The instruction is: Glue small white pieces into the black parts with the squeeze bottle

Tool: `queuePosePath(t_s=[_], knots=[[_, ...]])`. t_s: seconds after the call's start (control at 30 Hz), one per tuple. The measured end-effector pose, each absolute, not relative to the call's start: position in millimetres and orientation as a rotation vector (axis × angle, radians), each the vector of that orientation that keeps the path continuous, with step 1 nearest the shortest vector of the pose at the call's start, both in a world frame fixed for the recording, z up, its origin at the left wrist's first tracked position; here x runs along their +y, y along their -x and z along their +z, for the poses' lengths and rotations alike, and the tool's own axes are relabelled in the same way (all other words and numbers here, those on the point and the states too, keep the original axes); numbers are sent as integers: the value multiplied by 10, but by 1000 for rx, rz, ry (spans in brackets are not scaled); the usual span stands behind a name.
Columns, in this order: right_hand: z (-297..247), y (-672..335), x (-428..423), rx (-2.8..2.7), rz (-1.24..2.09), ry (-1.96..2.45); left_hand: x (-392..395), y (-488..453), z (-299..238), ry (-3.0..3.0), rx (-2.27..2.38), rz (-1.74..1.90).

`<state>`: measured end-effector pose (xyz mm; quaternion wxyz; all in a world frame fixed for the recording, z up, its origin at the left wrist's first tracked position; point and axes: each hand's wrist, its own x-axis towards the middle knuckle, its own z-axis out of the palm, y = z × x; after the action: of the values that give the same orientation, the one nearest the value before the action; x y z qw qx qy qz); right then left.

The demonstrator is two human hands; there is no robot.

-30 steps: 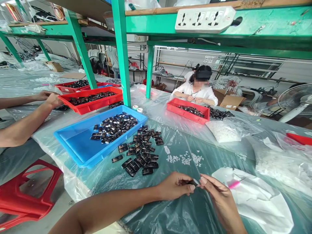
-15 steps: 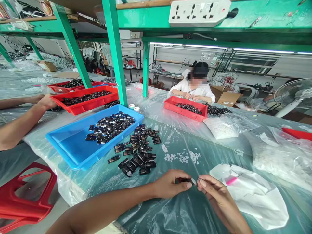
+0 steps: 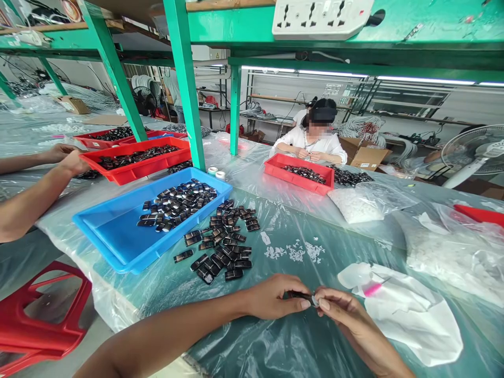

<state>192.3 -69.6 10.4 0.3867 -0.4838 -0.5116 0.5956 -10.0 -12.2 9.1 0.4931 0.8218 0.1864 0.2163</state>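
My left hand (image 3: pixel 275 296) is closed in a pinch on a small dark part (image 3: pixel 300 295) near the table's front edge. My right hand (image 3: pixel 342 312) meets it fingertip to fingertip, pinched on a tiny pale piece (image 3: pixel 315 300) at the dark part's end. A loose heap of dark parts (image 3: pixel 225 241) lies just beyond my left hand. A blue tray (image 3: pixel 118 231) to its left holds several more. Small white bits (image 3: pixel 293 253) are scattered ahead of my hands.
Red trays (image 3: pixel 134 165) with dark parts sit at left, where another person's arms (image 3: pixel 31 202) rest. A person in white sits across behind a red tray (image 3: pixel 299 176). Clear bags of white pieces (image 3: pixel 360 205) and white sheets (image 3: pixel 409 315) lie right. Green frame posts (image 3: pixel 185 84) rise ahead; a red stool (image 3: pixel 39 315) stands lower left.
My right hand's fingers have curled in and closed up against my left fingertips, bringing the pale piece onto the dark part. The view has dropped slightly.
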Motion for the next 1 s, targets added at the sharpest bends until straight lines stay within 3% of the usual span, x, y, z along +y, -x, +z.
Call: queuePosePath(t_s=[0.27,0.7,0.8,1.0], knots=[[31,-1890,-708,-992,1760,1133,-90,120,76,-1983,295,500],[-65,-1811,-706,-686,1893,1030,-101,101,37,-1802,337,499],[-116,-1765,-682,-725,1733,1036,-79,57,3,-1610,376,535],[-191,-1756,-659,-993,1104,1315,-37,-20,-101,-1002,361,416]])
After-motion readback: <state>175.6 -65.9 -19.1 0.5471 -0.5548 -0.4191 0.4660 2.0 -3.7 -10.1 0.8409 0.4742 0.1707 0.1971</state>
